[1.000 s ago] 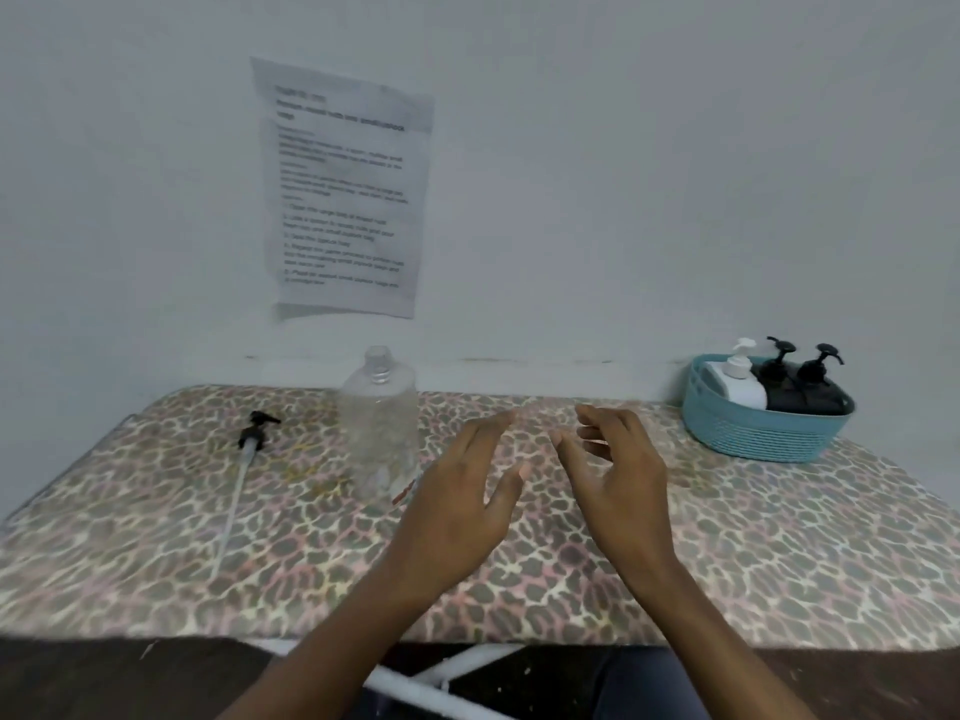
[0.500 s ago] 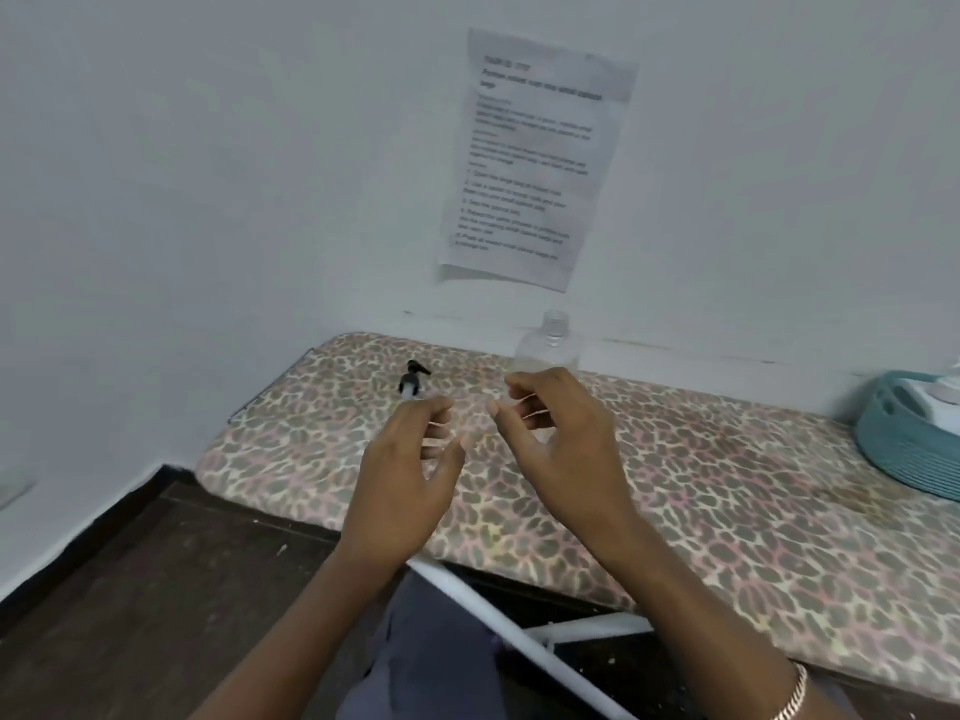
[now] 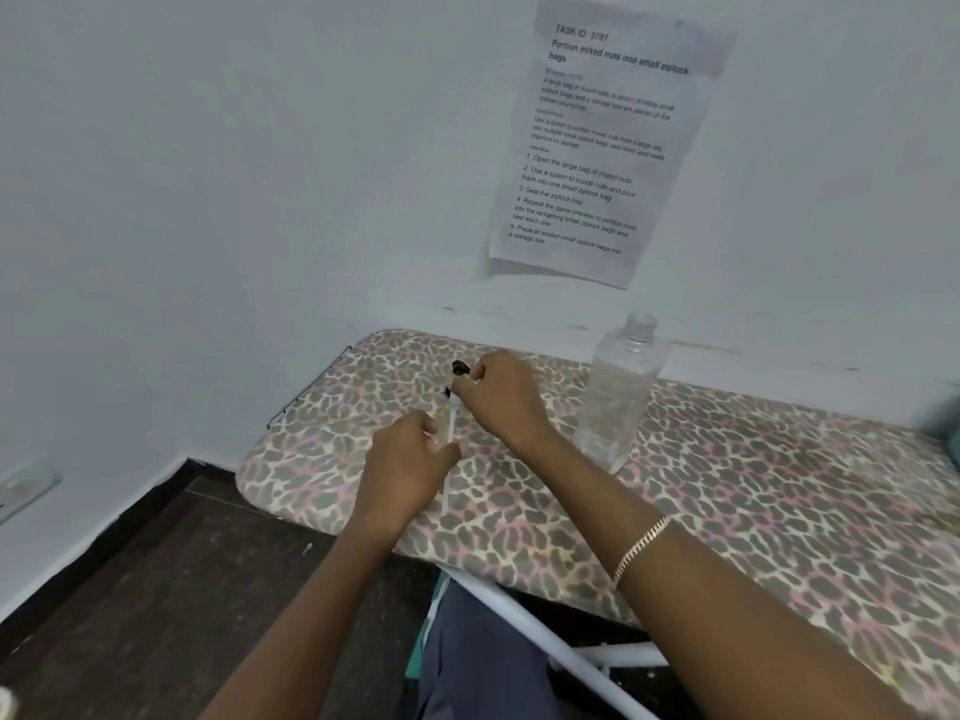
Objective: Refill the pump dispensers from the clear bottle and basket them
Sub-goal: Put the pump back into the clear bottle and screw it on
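Pump head (image 3: 459,367): black plastic, sitting left of frame centre over the board's rounded end, with a thin translucent dip tube (image 3: 445,495) running down-frame from it. Whether it is lying on the cover or being lifted clear cannot be told.

Right hand (image 3: 500,398): reaching in from the lower right, back of hand up, fingers curling and pinching the pump head at its collar. A ribbed gold-toned bracelet (image 3: 642,546) is sitting on the wrist.

Left hand (image 3: 406,475): coming up from the bottom centre, fingers curled, thumb and fingertips gripping the dip tube partway along.

Clear bottle (image 3: 619,397): tall, square-shouldered transparent plastic with a threaded neck, uncapped, standing upright right of centre, just beyond the right forearm.

Basket (image 3: 951,439): teal, only a sliver showing at the right edge.

Ironing board cover (image 3: 753,491): padded fabric in a leopard print of pink, tan and grey.

Printed sheet (image 3: 597,148): white paper hanging on the pale wall (image 3: 234,174), upper right.

Floor (image 3: 156,589): dark wood grain, lower left.
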The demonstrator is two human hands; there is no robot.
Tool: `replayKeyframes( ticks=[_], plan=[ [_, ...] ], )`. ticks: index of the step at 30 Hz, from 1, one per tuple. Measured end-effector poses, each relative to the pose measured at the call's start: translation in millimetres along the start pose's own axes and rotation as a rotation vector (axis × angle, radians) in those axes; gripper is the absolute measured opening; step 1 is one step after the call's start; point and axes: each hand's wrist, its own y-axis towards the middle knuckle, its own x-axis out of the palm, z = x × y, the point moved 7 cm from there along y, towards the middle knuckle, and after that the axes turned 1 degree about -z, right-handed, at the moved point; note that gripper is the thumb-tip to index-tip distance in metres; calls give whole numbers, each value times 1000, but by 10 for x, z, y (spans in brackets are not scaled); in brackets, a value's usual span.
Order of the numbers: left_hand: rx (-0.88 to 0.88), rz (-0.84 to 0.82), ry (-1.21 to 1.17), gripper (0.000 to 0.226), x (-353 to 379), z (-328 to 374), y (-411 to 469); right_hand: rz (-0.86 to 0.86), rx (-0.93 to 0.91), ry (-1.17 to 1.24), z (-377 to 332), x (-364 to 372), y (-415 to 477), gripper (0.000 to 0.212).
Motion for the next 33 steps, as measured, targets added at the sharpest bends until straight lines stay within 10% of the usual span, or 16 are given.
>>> replayKeyframes(
  ticks=[16,33],
  plan=[
    [-61,-111,44,10,158,-121,175,-161,258,53,240,435,524,33],
    [236,154,-48,8,-286,820,-18,128,-30,292,-688,-825,460,43]
  ],
)
